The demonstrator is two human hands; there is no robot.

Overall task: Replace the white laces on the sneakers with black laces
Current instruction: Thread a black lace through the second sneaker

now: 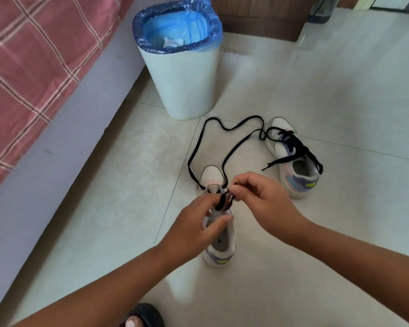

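Observation:
A white sneaker (220, 246) with purple and yellow heel stands on the floor just below my hands, toe pointing away. A long black lace (198, 142) runs from its lowest eyelets and loops out over the tiles toward the bin. My left hand (198, 225) grips the sneaker's tongue area, fingers by the lace. My right hand (257, 197) pinches the lace end above the eyelets. The second sneaker (295, 166) lies to the right, laced in black with loose ends.
A white waste bin (187, 79) with a blue liner stands beyond the shoes. A bed (33, 67) with a red checked cover runs along the left. Wooden furniture (264, 17) stands at the back. My foot in a dark slipper (142, 317) shows at the bottom.

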